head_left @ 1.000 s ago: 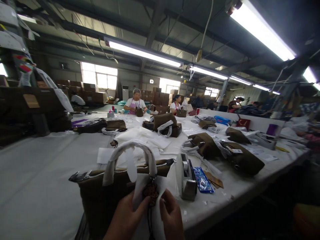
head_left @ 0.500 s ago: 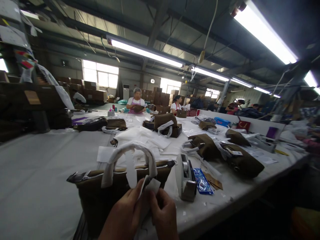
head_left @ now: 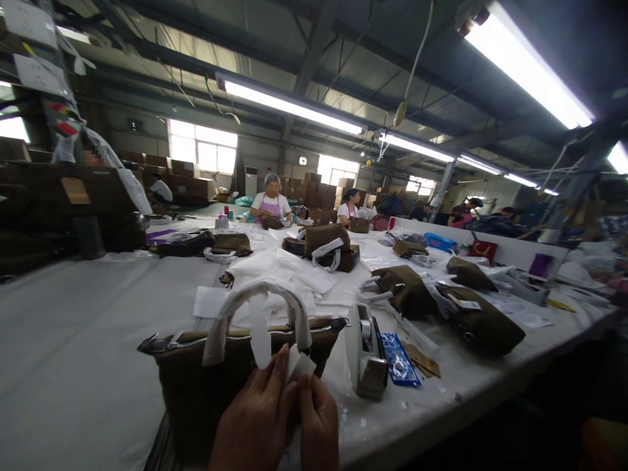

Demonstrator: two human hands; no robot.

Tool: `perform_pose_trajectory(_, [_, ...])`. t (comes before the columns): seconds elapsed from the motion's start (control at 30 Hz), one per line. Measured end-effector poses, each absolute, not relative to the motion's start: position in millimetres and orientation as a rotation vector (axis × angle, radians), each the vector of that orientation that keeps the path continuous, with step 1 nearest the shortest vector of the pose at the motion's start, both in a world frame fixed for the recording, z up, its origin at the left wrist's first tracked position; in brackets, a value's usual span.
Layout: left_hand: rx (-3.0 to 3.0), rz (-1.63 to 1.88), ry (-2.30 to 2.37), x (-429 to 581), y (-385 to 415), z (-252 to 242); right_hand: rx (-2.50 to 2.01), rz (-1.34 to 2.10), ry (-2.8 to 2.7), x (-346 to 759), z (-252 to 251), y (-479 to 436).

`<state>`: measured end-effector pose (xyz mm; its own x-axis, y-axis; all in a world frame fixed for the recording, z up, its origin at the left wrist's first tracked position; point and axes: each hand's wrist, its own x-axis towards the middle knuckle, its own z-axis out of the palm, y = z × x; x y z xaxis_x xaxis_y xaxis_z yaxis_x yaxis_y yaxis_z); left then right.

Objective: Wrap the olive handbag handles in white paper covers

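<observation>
A brown handbag (head_left: 196, 386) stands upright at the near table edge, its handles (head_left: 260, 307) wrapped in white paper. My left hand (head_left: 255, 425) and my right hand (head_left: 318, 425) are pressed together in front of the bag. Both pinch a small piece of white wrapping paper (head_left: 299, 363) folded around something hidden, just below the right handle end. A grey tape dispenser (head_left: 366, 353) sits right of the bag, with a blue packet (head_left: 400, 360) beside it.
Several more brown bags (head_left: 471, 314) and white paper sheets (head_left: 279, 268) lie across the long white table (head_left: 73, 340). Other workers (head_left: 271, 203) sit at the far end. Dark boxes (head_left: 59, 203) stand at the left, and cartons are stacked at the back.
A dark tag showed between my fingers a second ago; the white paper now covers it, and my hands have closed together around it. The view shifted slightly.
</observation>
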<state>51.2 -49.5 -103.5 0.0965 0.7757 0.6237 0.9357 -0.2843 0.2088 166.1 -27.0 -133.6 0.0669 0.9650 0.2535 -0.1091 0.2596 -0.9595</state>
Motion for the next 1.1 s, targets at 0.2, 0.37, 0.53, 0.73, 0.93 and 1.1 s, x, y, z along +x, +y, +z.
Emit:
perform_pose_trajectory(0.2, [-2.062,-1.162,-1.609,41.5,-41.6,-115.8,-1.100,0.993,-1.312,166.1,-130.0,-21.2])
perform_pose_trajectory(0.37, [-2.040,-0.984,-1.491,48.1,-45.1,-107.3,-1.127,0.781,-1.393,168.5,-121.3,-19.0])
perform_pose_trajectory(0.53, [-2.045,-0.895,-1.447,47.4,-45.3,-108.9,-1.061,0.775,-1.463,169.8,-134.0,-16.7])
perform_pose_trajectory(0.73, [-2.133,-1.179,-1.451,36.6,-46.3,-119.9,-1.051,0.824,-1.406,158.9,-132.0,-21.4])
perform_pose_trajectory(0.93, [-2.241,-1.688,-1.733,31.9,-51.3,-119.1,-1.114,0.912,-1.316,154.2,-109.8,-29.6])
perform_pose_trajectory(1.1, [-2.046,-2.081,-2.049,32.7,-51.8,-104.6,-1.151,0.946,-1.304,153.4,-112.2,-31.0])
